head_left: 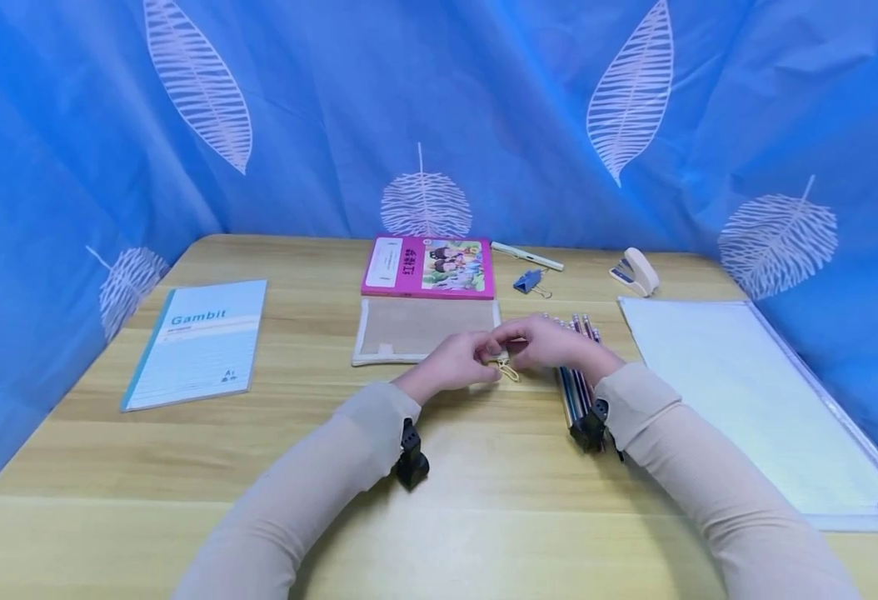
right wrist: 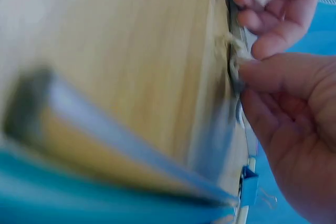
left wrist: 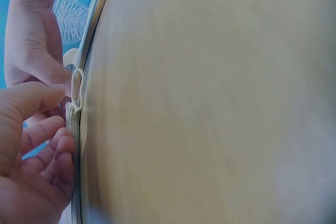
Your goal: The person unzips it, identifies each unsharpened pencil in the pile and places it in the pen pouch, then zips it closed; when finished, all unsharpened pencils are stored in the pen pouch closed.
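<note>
Hands (head_left: 506, 354) — pouch (head_left: 424, 329) lengthwise left-right

A study corner: a wooden desk (head_left: 484, 500) holds a notebook (head_left: 197, 342), with a book (head_left: 429, 267), pen (head_left: 526, 256) and stapler (head_left: 636, 271) behind; a blue curtain (head_left: 334, 108) surrounds it.

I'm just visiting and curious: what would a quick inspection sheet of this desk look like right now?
Surface: wooden table, flat and pale.
Job's things: beige mesh pouch with a cord pull at its right corner.
Clutter: pink book, Gambit notebook, pencils, white pen, blue binder clip, stapler, large clear folder.
Hands: left hand and right hand meet at the pouch corner, fingers pinching at the pull.
Cables: nothing seen.
Surroundings: blue curtain with white leaf print.
</note>
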`<state>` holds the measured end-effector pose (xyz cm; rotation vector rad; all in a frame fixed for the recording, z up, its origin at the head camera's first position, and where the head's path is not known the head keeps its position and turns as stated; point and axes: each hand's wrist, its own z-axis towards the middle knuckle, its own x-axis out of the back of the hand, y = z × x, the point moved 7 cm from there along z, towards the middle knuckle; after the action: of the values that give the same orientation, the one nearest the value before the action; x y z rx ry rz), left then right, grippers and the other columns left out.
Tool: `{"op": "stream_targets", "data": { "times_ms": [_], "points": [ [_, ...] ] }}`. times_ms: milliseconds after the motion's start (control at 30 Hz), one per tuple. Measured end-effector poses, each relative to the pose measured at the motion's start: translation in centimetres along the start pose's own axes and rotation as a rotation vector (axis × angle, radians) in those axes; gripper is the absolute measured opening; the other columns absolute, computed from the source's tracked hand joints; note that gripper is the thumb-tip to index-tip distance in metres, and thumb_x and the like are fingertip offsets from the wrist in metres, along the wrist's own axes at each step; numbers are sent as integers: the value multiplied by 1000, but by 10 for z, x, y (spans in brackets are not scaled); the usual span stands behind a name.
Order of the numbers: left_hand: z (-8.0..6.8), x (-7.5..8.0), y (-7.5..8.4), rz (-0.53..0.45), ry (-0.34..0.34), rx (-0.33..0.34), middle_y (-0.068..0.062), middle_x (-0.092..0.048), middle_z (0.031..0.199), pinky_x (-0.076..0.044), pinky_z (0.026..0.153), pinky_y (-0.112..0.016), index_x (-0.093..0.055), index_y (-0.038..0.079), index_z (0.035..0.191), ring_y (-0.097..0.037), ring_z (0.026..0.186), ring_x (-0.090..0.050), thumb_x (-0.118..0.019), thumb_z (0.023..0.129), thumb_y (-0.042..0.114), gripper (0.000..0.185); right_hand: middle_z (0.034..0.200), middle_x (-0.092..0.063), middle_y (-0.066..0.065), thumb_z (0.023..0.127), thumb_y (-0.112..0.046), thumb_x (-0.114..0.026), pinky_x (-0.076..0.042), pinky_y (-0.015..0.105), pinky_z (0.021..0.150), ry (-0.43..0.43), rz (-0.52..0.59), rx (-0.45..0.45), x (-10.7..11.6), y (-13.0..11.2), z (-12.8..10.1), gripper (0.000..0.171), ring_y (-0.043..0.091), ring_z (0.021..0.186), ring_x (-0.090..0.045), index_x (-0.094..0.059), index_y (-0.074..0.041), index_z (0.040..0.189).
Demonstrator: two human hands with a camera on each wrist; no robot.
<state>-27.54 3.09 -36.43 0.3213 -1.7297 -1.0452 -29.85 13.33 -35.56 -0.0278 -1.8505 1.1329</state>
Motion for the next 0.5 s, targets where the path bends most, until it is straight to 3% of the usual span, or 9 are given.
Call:
{"op": "stream_targets", "data": {
  "times_ms": [167, 333, 500],
  "points": [
    [0, -4, 3, 16, 64, 8, -2, -59, 83, -43, 70, -24, -62, 8, 97, -14, 76, -51, -75, 76, 21, 27, 104, -63, 6, 70, 7, -67, -46, 36, 86, 70, -3, -29, -4, 4, 3, 29, 20, 96, -54, -66, -8, 95],
    [0, -10, 1, 40, 132, 24, 0, -53, 78, -40, 63, -24, -59, 12, 98, -14, 70, -48, -75, 76, 25, 31, 108, -66, 8, 81, -8, -68, -45, 38, 91, 127, 68, -138, -3, 17, 0, 25, 21, 101, -58, -67, -7, 106],
    [-2, -5, -2, 61, 271, 37, 2, -52, 75, -41, 65, -24, -56, 12, 90, -14, 71, -49, -70, 80, 12, 17, 112, -64, 12, 88, -11, -61, -43, 39, 93, 177, 111, -183, 1, 19, 1, 27, 23, 104, -57, -63, -4, 114]
  ]
}}
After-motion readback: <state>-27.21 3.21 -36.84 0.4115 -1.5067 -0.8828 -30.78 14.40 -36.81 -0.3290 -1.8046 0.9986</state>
